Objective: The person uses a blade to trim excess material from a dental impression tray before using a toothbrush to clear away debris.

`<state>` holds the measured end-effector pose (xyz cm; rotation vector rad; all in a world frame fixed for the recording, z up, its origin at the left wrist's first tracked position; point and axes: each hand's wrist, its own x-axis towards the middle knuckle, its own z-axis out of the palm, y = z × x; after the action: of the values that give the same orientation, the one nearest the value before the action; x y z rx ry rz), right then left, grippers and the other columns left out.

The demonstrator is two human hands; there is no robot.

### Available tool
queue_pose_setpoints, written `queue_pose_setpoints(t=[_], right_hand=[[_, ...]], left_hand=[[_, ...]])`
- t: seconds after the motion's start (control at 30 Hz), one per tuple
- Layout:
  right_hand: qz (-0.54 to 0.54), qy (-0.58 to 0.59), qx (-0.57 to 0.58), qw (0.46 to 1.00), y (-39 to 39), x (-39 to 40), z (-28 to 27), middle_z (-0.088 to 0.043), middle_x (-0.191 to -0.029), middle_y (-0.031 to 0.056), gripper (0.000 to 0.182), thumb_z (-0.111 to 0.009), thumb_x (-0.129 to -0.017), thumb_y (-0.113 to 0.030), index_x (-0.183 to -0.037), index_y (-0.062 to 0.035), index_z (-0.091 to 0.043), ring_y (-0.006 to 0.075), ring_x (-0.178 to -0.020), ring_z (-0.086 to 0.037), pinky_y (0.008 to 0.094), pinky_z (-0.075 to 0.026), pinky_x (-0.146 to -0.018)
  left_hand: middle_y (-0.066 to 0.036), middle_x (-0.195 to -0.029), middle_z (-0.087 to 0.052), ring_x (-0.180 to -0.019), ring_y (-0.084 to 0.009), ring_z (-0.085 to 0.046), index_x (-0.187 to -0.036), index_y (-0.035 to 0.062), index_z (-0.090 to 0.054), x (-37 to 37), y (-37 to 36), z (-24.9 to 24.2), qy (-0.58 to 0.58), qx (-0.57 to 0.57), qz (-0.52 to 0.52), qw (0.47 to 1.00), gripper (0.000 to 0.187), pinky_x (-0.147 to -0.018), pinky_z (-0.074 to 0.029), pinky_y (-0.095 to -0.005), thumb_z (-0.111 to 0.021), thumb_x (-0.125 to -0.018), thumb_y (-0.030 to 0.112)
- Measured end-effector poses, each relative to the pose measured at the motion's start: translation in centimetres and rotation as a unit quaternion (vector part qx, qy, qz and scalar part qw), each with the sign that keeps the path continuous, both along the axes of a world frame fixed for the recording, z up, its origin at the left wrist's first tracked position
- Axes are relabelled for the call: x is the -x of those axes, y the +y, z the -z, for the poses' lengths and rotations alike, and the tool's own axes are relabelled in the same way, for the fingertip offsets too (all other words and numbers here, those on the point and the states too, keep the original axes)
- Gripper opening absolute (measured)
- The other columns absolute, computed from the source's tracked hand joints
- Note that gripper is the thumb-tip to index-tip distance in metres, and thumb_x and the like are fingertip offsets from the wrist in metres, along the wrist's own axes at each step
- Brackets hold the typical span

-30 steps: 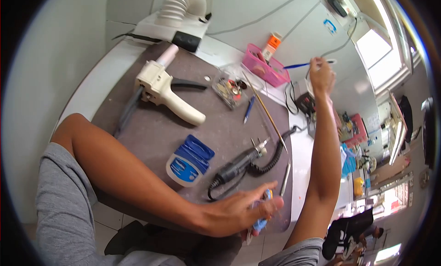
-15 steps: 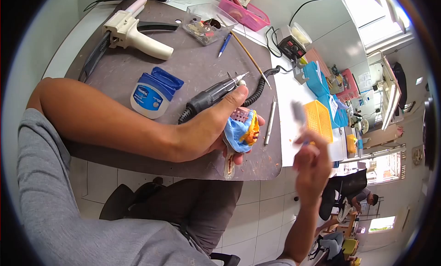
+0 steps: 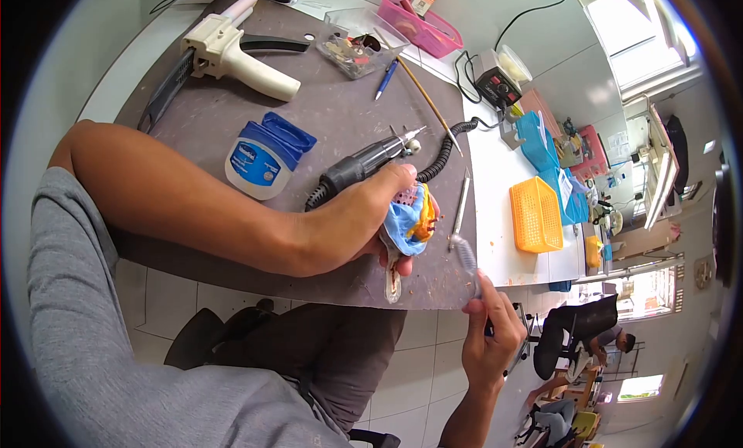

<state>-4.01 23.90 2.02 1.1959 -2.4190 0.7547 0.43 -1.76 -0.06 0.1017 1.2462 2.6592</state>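
My left hand (image 3: 371, 216) is wrapped round a dental impression tray (image 3: 406, 224) filled with light blue and orange material, its perforated pink part showing under my thumb and its handle (image 3: 393, 284) pointing down toward the table edge. To the lower right, my right hand (image 3: 494, 332) pinches a slim tool with a greyish, blurred head (image 3: 466, 254), held apart from the tray near the table's right edge. A black handpiece (image 3: 364, 163) lies just beyond my left hand. Beside the tray rests a thin metal instrument (image 3: 460, 212).
A blue-lidded jar (image 3: 259, 165) stands beyond my left forearm. Further off are a white dispensing gun (image 3: 240, 61), a clear box of small parts (image 3: 357, 49), a pen (image 3: 386, 78), a brush (image 3: 427, 98) and a yellow basket (image 3: 535, 214). A person (image 3: 611, 341) sits far right.
My right hand has moved left and down, bringing the tool's head over the table's right edge, closer to the tray. My left hand still holds the tray; the view has shifted slightly.
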Motion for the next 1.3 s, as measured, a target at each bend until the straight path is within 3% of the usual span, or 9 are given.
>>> queue_pose_setpoints(t=[0.2,0.4,0.5,0.67,0.77,0.87,0.97,1.17,1.3], right_hand=[[-0.052,0.044,0.060,0.996,-3.3,-0.3,-0.4,-0.052,-0.065,0.0052,0.037,-0.065,-0.083,0.003,-0.120,-0.0048,-0.067,0.0114,-0.051,-0.045,0.0264,-0.038,-0.047],[-0.039,-0.002,-0.081,0.996,0.3,2.1,-0.3,-0.055,-0.067,0.0060,0.038,-0.064,-0.085,0.003,-0.122,-0.0041,-0.065,0.0095,-0.053,-0.048,0.0256,-0.039,-0.048],[-0.035,-0.015,0.066,0.997,0.3,1.3,0.5,-0.056,-0.067,0.0069,0.037,-0.063,-0.085,0.002,-0.122,-0.0027,-0.065,0.0112,-0.056,-0.054,0.0240,-0.042,-0.051],[-0.088,0.005,0.031,0.996,-2.2,1.0,-0.3,-0.056,-0.065,0.0069,0.040,-0.065,-0.083,0.002,-0.122,-0.0029,-0.065,0.0141,-0.054,-0.054,0.0269,-0.043,-0.051],[0.047,0.056,-0.040,0.997,-2.0,3.5,-1.1,-0.059,-0.071,0.0097,0.039,-0.061,-0.086,0.002,-0.124,-0.0056,-0.064,0.0142,-0.056,-0.054,0.0286,-0.044,-0.053],[0.127,-0.154,0.033,0.979,-2.5,6.4,-1.3,-0.061,-0.081,0.0091,0.037,-0.055,-0.091,-0.003,-0.128,-0.0032,-0.059,0.0121,-0.064,-0.061,0.0271,-0.048,-0.058],[0.093,-0.182,0.032,0.978,-4.6,8.4,-0.8,-0.063,-0.097,0.0126,0.038,-0.056,-0.091,-0.005,-0.129,-0.0012,-0.057,0.0132,-0.068,-0.065,0.0274,-0.051,-0.060],[0.010,-0.037,0.131,0.991,-10.2,12.2,-1.8,-0.060,-0.114,0.0189,0.044,-0.063,-0.093,-0.019,-0.132,-0.0006,-0.053,0.0261,-0.093,-0.067,0.0336,-0.055,-0.076],[0.125,-0.010,0.021,0.992,-9.7,11.5,-2.9,-0.068,-0.088,0.0153,0.023,-0.065,-0.090,-0.020,-0.095,0.0022,-0.064,0.0239,-0.070,-0.067,0.0337,-0.051,-0.063]], left_hand=[[-0.010,-0.088,-0.058,-0.074,-0.0194,-0.060,-0.122,-0.0005,-0.051,0.0,0.0,0.0,0.003,-0.002,0.020,1.000,0.056,-0.068,-0.052,-0.0322,-0.030,-0.099,0.046],[-0.006,-0.096,-0.060,-0.080,-0.0132,-0.057,-0.123,0.0020,-0.053,0.0,0.2,-0.4,0.034,-0.030,-0.002,0.999,0.050,-0.069,-0.049,-0.0277,-0.032,-0.100,0.040],[-0.006,-0.098,-0.059,-0.083,-0.0121,-0.057,-0.130,0.0017,-0.050,0.0,0.1,-0.9,0.039,0.005,0.026,0.999,0.052,-0.073,-0.049,-0.0270,-0.033,-0.100,0.041],[-0.006,-0.091,-0.058,-0.084,-0.0147,-0.061,-0.142,0.0010,-0.039,-0.1,0.4,-0.5,0.029,-0.016,0.009,0.999,0.065,-0.063,-0.053,-0.0275,-0.034,-0.097,0.048],[-0.009,-0.105,-0.060,-0.095,-0.0155,-0.060,-0.136,-0.0022,-0.044,0.1,-0.3,-0.5,0.058,-0.037,0.030,0.997,0.058,-0.089,-0.049,-0.0297,-0.033,-0.100,0.042],[-0.008,-0.097,-0.061,-0.087,-0.0177,-0.064,-0.142,0.0004,-0.040,0.3,0.2,-0.7,0.028,-0.020,0.028,0.999,0.065,-0.068,-0.053,-0.0301,-0.035,-0.098,0.048],[-0.010,-0.101,-0.063,-0.090,-0.0197,-0.066,-0.142,-0.0013,-0.040,0.6,0.0,-0.2,0.028,-0.034,0.038,0.998,0.065,-0.069,-0.054,-0.0302,-0.035,-0.099,0.048],[-0.012,-0.102,-0.064,-0.092,-0.0206,-0.066,-0.140,-0.0040,-0.041,0.6,-0.1,-0.1,0.026,-0.047,0.045,0.998,0.066,-0.070,-0.054,-0.0309,-0.034,-0.100,0.048],[-0.012,-0.102,-0.064,-0.095,-0.0199,-0.066,-0.139,-0.0031,-0.042,0.6,-0.1,-0.1,0.033,-0.050,0.041,0.997,0.066,-0.073,-0.054,-0.0311,-0.033,-0.100,0.049]])
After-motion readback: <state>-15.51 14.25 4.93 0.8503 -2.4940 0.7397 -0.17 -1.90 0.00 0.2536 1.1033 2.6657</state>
